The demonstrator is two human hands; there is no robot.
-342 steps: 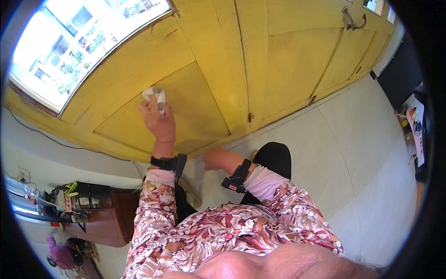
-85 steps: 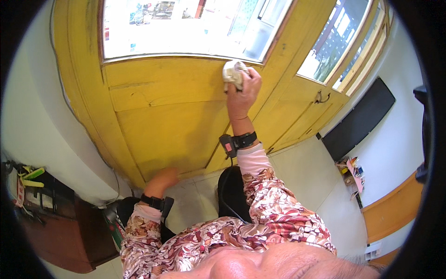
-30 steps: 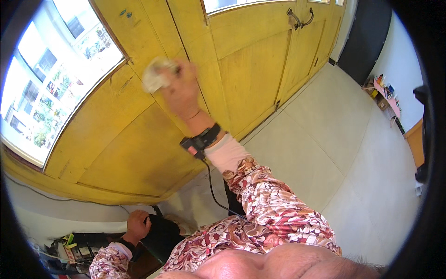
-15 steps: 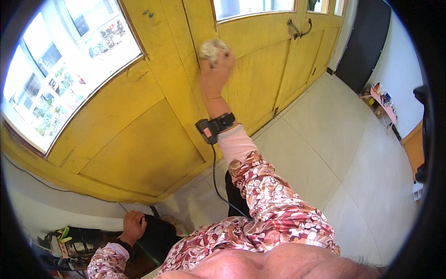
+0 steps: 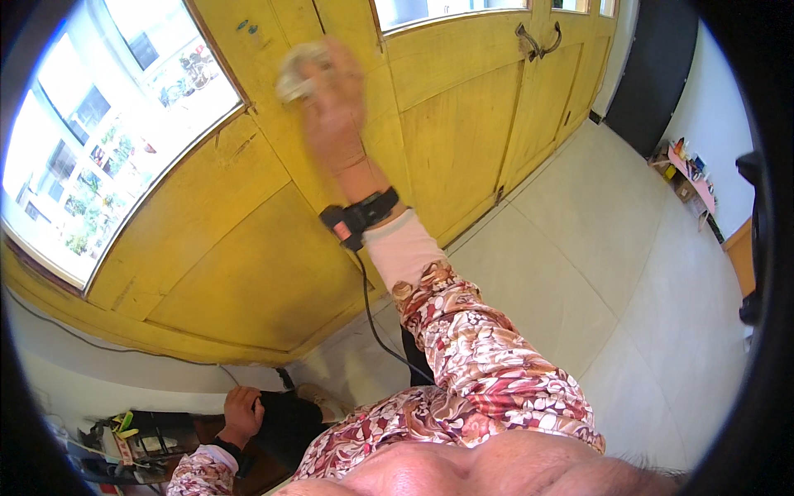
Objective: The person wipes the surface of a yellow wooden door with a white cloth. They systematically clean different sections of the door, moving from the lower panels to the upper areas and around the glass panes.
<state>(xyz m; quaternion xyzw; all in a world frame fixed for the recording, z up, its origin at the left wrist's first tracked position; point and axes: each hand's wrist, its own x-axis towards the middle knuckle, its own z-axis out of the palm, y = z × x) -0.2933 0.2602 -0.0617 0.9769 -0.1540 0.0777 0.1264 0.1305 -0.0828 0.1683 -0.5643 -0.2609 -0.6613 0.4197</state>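
Note:
A crumpled pale cloth (image 5: 299,73) is pressed by my right hand (image 5: 335,103) against the upright frame of a yellow wooden door (image 5: 240,264), right of its glass pane. The fingers, slightly blurred, are closed around the cloth. A black band with a small box and a cable (image 5: 361,217) circles my right wrist. Low at the left, my left hand (image 5: 242,412) rests on the dark cloth over my leg, its fingers bent and close together. Whether it grips anything is hidden.
Two curved metal handles (image 5: 538,41) stick out from the doors farther right. Pale floor tiles (image 5: 562,273) run beside them. A low pink shelf with small items (image 5: 693,178) stands by the right wall. At lower left is a dark stand holding assorted things (image 5: 157,438).
My right hand has moved left and slightly up across the door with the cloth. My left hand stays nearly in place, and the view has shifted slightly.

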